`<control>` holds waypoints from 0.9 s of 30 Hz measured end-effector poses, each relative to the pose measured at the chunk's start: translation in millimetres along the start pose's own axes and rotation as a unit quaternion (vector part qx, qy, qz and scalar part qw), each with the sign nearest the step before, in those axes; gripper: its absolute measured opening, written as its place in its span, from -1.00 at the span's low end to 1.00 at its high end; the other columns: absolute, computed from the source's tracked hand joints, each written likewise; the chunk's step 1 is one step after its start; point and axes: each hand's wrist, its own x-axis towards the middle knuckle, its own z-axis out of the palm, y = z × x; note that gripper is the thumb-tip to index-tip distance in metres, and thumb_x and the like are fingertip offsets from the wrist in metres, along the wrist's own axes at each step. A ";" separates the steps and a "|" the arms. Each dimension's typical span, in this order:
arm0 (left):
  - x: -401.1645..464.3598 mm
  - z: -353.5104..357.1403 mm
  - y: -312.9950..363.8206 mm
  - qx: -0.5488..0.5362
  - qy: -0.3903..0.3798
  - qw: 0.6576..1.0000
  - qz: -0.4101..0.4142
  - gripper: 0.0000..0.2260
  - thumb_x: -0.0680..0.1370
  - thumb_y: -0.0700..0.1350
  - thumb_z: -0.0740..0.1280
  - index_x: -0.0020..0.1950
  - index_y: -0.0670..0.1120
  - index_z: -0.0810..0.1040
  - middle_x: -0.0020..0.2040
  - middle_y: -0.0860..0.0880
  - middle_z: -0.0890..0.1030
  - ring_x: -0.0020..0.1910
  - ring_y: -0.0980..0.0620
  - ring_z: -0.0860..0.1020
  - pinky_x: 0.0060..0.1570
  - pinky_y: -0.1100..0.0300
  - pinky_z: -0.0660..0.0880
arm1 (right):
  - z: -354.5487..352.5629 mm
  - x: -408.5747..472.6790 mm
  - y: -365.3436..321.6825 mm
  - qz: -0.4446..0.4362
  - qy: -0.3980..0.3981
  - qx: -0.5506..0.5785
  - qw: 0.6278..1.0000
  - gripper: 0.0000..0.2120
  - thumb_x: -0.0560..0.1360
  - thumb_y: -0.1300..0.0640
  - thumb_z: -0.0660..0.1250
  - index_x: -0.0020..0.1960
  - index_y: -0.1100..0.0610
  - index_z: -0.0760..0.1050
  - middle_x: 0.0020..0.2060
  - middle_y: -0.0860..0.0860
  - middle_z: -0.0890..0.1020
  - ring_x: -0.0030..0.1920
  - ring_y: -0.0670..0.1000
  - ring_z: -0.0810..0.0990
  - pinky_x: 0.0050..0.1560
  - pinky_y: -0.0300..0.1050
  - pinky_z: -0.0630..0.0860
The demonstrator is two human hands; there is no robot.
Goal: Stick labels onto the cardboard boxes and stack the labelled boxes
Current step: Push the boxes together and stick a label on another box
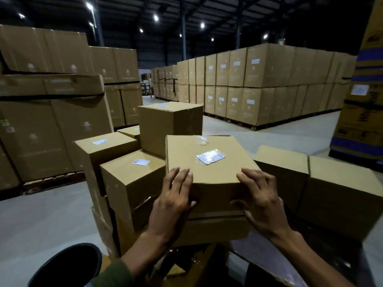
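A person in a dim warehouse holds a cardboard box (207, 162) with both hands, seen from a head-worn camera looking forward and down. The left hand (174, 195) lies on the box's near left corner, fingers spread over the top edge and thumb down on the front face; the right hand (260, 195) mirrors it at the near right corner. Both grips are clamped on the box. The box sits on top of another carton (215, 226) directly below it, and a shiny label (210, 156) is already stuck near the middle of its top face, with a scrap of clear tape (202, 140) near the far edge. To the left stands a cluster of labelled boxes (132, 179), each with a small white sticker on top, and a taller box (170, 125) rises behind. To the right lie two plain boxes (323, 183) with no sticker visible on their upper faces (their other sides cannot be seen). Tall pallet stacks (259, 83) fill the background. Judging from this, the labelling of this box is done and the stacking step is in hand. The next move likely calls for a firm two-handed lift, keeping the box level, and squaring its edges against the stack it joins.
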 end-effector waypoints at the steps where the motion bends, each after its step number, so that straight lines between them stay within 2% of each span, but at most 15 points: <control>1: 1.1 10.8 2.1 -0.016 -0.009 1.000 -0.003 -0.21 0.32 -0.13 0.60 0.46 -0.17 0.31 0.44 -0.15 0.42 0.48 -0.17 0.29 -0.04 -0.13 0.64 | 2.2 -5.2 6.1 0.009 -0.007 -0.009 1.000 -0.25 0.30 0.02 0.59 0.41 0.09 0.38 0.39 0.09 0.43 0.38 0.20 0.34 -0.15 0.15 0.65; 7: 11.0 79.8 10.5 -0.091 -0.042 0.995 0.002 -0.26 0.32 -0.13 0.60 0.43 -0.18 0.37 0.43 -0.13 0.43 0.47 -0.15 0.30 -0.14 -0.03 0.66 | 21.9 -33.2 42.2 0.075 -0.043 -0.042 0.995 -0.24 0.26 0.10 0.63 0.38 0.05 0.37 0.36 0.06 0.45 0.33 0.18 0.37 -0.17 0.11 0.65; 13: 23.7 151.8 5.5 -0.121 -0.105 0.987 0.032 -0.25 0.34 -0.04 0.59 0.44 -0.17 0.34 0.44 -0.12 0.41 0.47 -0.14 0.29 0.03 -0.06 0.62 | 50.6 -55.0 73.3 0.141 -0.084 -0.083 0.983 -0.25 0.24 0.06 0.64 0.35 0.05 0.41 0.33 0.03 0.46 0.30 0.15 0.38 -0.14 0.11 0.65; 17: 29.6 191.1 1.0 -0.140 -0.136 0.980 0.050 -0.28 0.33 -0.03 0.60 0.40 -0.19 0.39 0.42 -0.14 0.43 0.46 -0.17 0.32 0.01 -0.04 0.62 | 72.2 -67.1 86.1 0.187 -0.103 -0.098 0.972 -0.27 0.24 -0.01 0.64 0.34 0.05 0.43 0.32 0.03 0.46 0.30 0.13 0.36 -0.13 0.07 0.66; 20: 34.4 223.5 -5.0 -0.150 -0.161 0.973 0.069 -0.30 0.35 -0.03 0.58 0.40 -0.19 0.38 0.44 -0.15 0.41 0.48 -0.18 0.29 0.09 -0.04 0.59 | 88.3 -73.9 96.4 0.217 -0.123 -0.114 0.962 -0.28 0.24 -0.04 0.63 0.33 0.05 0.46 0.31 0.02 0.46 0.30 0.11 0.35 -0.13 0.06 0.66; 22: 39.0 239.6 -8.3 -0.154 -0.174 0.969 0.081 -0.31 0.36 -0.03 0.57 0.39 -0.19 0.38 0.45 -0.16 0.39 0.49 -0.20 0.27 0.15 -0.07 0.56 | 95.6 -73.4 101.9 0.232 -0.132 -0.119 0.956 -0.30 0.24 -0.04 0.63 0.30 0.04 0.46 0.30 0.00 0.45 0.29 0.11 0.35 -0.16 0.06 0.67; 24: 45.5 254.2 -13.2 -0.152 -0.185 0.967 0.088 -0.31 0.34 -0.02 0.59 0.36 -0.19 0.39 0.44 -0.17 0.40 0.47 -0.20 0.29 0.12 -0.06 0.58 | 104.5 -70.8 109.2 0.235 -0.139 -0.126 0.954 -0.35 0.25 -0.03 0.63 0.26 0.02 0.47 0.28 -0.01 0.44 0.27 0.10 0.35 -0.21 0.04 0.67; 25: 49.7 260.3 -16.1 -0.143 -0.187 0.967 0.094 -0.30 0.33 0.00 0.60 0.35 -0.19 0.38 0.43 -0.17 0.42 0.45 -0.21 0.32 0.10 -0.07 0.59 | 108.0 -68.4 112.5 0.233 -0.143 -0.130 0.953 -0.37 0.26 -0.04 0.62 0.26 0.01 0.46 0.28 -0.02 0.43 0.27 0.09 0.35 -0.22 0.02 0.67; 27: 58.0 271.8 -22.3 -0.117 -0.181 0.970 0.111 -0.34 0.40 0.10 0.50 0.35 -0.19 0.36 0.40 -0.18 0.45 0.43 -0.20 0.35 0.23 -0.19 0.50 | 111.8 -63.9 118.5 0.223 -0.149 -0.137 0.953 -0.39 0.32 -0.09 0.57 0.29 0.00 0.44 0.30 -0.02 0.42 0.27 0.09 0.34 -0.14 0.01 0.66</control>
